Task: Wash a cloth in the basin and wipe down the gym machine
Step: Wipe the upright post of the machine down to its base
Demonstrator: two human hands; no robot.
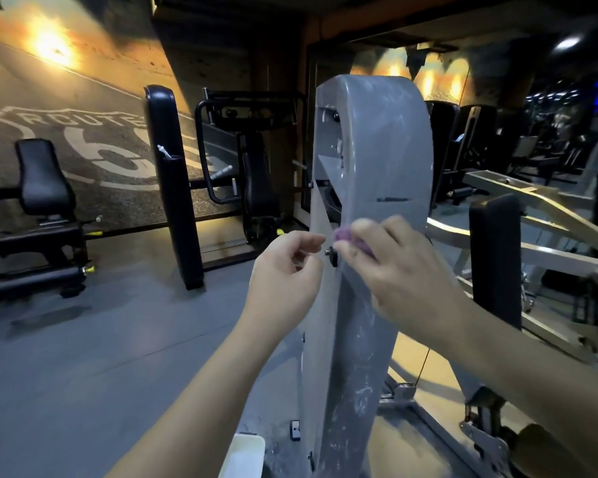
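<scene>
A tall grey machine cover (377,160) stands upright in front of me, streaked with pale smears low down. My right hand (394,267) grips a small purple cloth (346,234) and presses it against the cover's front at mid height; the hand is blurred. My left hand (287,270) hovers just left of the cover's edge with fingers loosely curled, holding nothing, close to a small black knob (331,252). Most of the cloth is hidden under my fingers.
A white basin rim (242,453) shows at the bottom edge near the cover's foot. A black upright pad (494,257) and silver frame bars (549,215) stand to the right. Black seats and pads (45,188) line the left wall mural. Grey floor (101,339) spreads to the left.
</scene>
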